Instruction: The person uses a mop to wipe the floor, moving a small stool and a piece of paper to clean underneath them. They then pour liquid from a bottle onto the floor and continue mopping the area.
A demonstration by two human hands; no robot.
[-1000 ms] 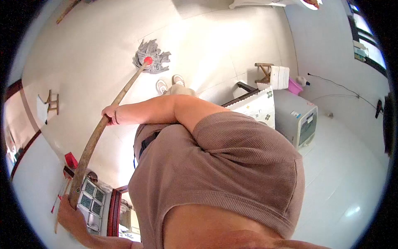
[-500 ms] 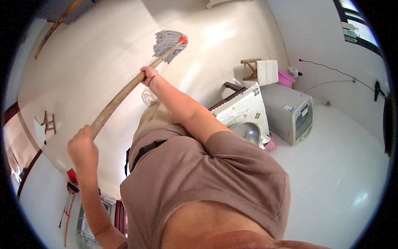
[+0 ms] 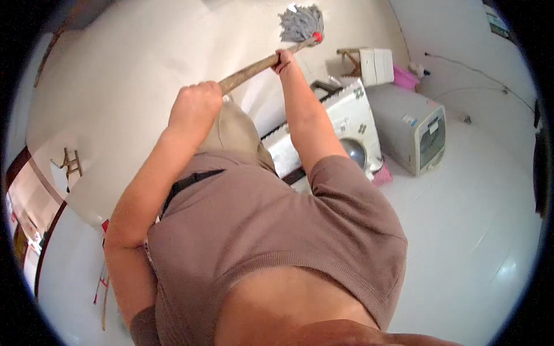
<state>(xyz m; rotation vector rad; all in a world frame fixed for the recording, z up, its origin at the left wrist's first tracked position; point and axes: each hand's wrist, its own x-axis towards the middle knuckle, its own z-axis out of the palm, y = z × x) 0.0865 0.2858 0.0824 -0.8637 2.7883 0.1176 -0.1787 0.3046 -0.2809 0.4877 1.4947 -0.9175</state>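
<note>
A mop with a long wooden handle (image 3: 247, 75) lies slantwise across the upper part of the head view. Its grey strand head (image 3: 301, 24) rests on the floor at the top, joined to the handle by a red collar (image 3: 317, 37). Around the handle's near end my left hand (image 3: 197, 109) is closed, its knuckles showing. My right hand (image 3: 283, 61) is wrapped round the handle lower down, closer to the mop head. The end of the handle is hidden inside my left fist.
To the right stand a table with a patterned cloth (image 3: 360, 112), a metal bowl (image 3: 353, 151), a grey boxy appliance (image 3: 407, 124), a wooden stool (image 3: 349, 62) and a pink basin (image 3: 405, 78). Another small stool (image 3: 72, 163) is on the left. A cable (image 3: 473, 69) runs along the right wall.
The mop head has moved to the right and farther up in view. My left hand has come up and right, my right hand has reached farther out, and both keep hold of the handle.
</note>
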